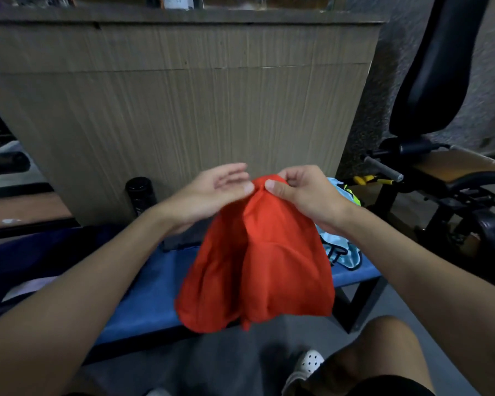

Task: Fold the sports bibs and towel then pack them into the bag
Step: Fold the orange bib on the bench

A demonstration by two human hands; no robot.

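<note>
A red sports bib [257,264] hangs in the air above a blue bench [143,298]. My right hand [303,192] pinches its top edge between thumb and fingers. My left hand [212,192] touches the same top edge with its thumb, its other fingers spread apart. Behind the red bib, a light blue bib [340,247] and a neon yellow one [352,195] lie bunched at the bench's right end. A dark blue bag [40,252] sits at the left end of the bench, with a dark grey cloth [183,238] beside it.
A wooden counter front [183,110] stands right behind the bench. A black bottle [140,195] stands on the floor by the counter. Black gym equipment with a padded seat [440,178] is on the right. My knee and white shoe [309,364] are below.
</note>
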